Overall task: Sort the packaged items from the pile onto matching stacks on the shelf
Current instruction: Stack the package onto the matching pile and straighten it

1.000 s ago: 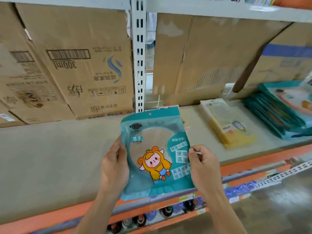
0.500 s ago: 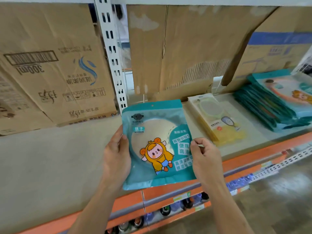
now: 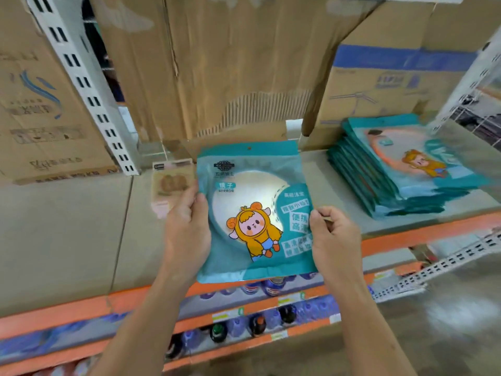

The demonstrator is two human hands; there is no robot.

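I hold a teal mirror package [image 3: 252, 210] with a cartoon sheep-hooded figure upright in front of the shelf. My left hand [image 3: 187, 229] grips its left edge and my right hand [image 3: 333, 237] pinches its right edge. A stack of matching teal packages [image 3: 401, 169] lies on the shelf board [image 3: 67, 232] to the right. A yellowish-pink package [image 3: 170, 185] lies flat on the shelf behind my left hand, partly hidden by it.
Cardboard boxes [image 3: 230, 66] line the back of the shelf. A white slotted upright [image 3: 86, 85] stands at the left. The orange shelf edge [image 3: 433, 234] runs along the front, with bottles [image 3: 257, 324] on the level below.
The view has swung right, so the teal stack sits nearer the middle. The held package now covers most of the yellowish stack. Both hands keep the same grip.
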